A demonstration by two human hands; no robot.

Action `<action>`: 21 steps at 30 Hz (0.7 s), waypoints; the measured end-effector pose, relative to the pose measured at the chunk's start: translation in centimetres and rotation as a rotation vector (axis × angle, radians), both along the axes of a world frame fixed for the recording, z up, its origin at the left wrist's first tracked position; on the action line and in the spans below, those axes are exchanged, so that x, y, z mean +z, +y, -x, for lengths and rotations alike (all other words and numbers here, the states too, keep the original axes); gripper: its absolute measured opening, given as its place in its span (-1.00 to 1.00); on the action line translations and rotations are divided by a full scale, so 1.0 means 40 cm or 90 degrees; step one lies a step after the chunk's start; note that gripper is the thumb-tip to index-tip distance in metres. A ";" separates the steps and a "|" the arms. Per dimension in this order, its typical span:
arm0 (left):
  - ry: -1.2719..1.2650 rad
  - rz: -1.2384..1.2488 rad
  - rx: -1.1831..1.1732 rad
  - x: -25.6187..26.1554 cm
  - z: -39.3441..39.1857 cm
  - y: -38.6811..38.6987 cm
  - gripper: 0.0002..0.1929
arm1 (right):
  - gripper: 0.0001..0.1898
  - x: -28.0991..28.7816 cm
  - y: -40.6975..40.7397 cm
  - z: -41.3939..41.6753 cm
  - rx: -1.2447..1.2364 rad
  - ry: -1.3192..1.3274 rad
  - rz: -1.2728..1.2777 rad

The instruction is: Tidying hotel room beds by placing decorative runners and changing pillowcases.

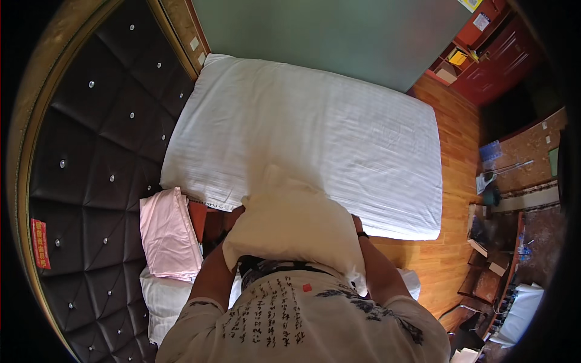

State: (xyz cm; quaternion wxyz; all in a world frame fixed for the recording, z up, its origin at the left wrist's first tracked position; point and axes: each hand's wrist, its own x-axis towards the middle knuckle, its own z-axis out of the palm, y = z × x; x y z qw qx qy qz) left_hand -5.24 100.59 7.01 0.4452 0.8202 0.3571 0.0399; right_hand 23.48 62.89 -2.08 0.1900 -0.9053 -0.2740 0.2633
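A white pillow is held in front of my body, its lower edge near my shirt. On its left side my left hand grips the edge, with most of the fingers hidden behind the fabric. The opposite side is gripped by my right hand, also partly hidden; a dark band circles that wrist. Just beyond the pillow lies a bed mattress with a white striped sheet, slightly wrinkled. From this angle I cannot tell whether the pillow touches it.
A dark tufted headboard lines the left. Folded pink bedding rests beside a reddish-brown nightstand. Another white-covered bed is behind me. Wooden flooring runs along the right, towards a cluttered desk and a chair.
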 end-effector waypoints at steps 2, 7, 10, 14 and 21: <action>-0.005 -0.023 -0.025 0.025 -0.050 0.102 -0.65 | -0.68 0.099 0.065 -0.069 0.047 -0.044 0.042; -0.109 0.038 -0.017 0.280 -0.101 0.253 -0.65 | -0.81 0.688 0.212 -0.060 -0.242 0.175 -0.441; -0.185 0.038 0.005 0.430 -0.116 0.309 -0.65 | -0.89 0.828 0.261 -0.041 -0.150 -0.063 -0.346; -0.054 -0.119 -0.034 0.194 -0.249 0.391 -0.64 | -0.73 0.399 0.175 -0.256 -0.026 -0.297 -0.105; -0.101 -0.205 -0.012 0.162 -0.136 0.312 -0.67 | -0.59 0.469 0.233 -0.171 -0.179 -0.188 -0.045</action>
